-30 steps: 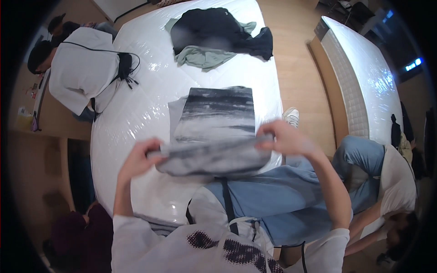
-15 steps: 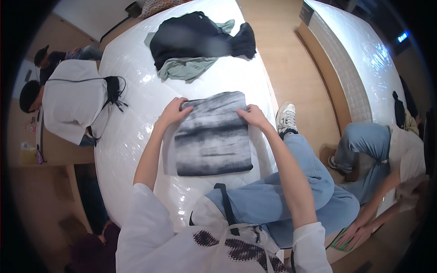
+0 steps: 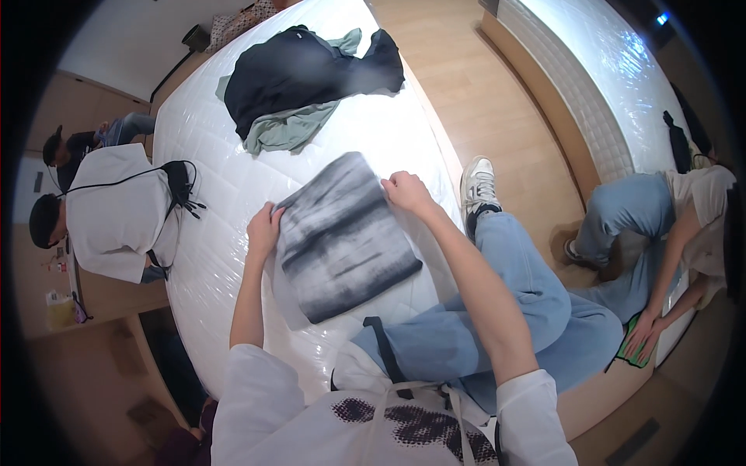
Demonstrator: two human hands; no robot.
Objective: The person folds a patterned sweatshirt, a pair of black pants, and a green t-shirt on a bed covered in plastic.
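A folded grey, white and black tie-dye garment (image 3: 342, 237) lies turned at an angle on the plastic-wrapped mattress (image 3: 210, 311) before me. A pale, see-through edge shows under its left and lower sides; I cannot tell what it is. My left hand (image 3: 265, 227) pinches the garment's upper left corner, thumb on top. At the upper right edge, my right hand (image 3: 406, 191) is closed with its fingers curled; its fingertips are partly hidden. Farther off on the mattress lie a black garment (image 3: 287, 74) and a sage-green garment (image 3: 291, 128), loosely bunched together.
My leg in blue jeans (image 3: 435, 342) crosses the near right. A person in a white top (image 3: 116, 210) sits at the mattress's left side, another person (image 3: 78, 151) beyond. On the right, a person's hands press a green cloth (image 3: 641, 342). A second wrapped mattress (image 3: 575, 78) stands across the floor.
The tie-dye garment has turned counterclockwise. My left hand has moved left and nearer to me; my right hand has shifted slightly left and away. The view has tilted a little.
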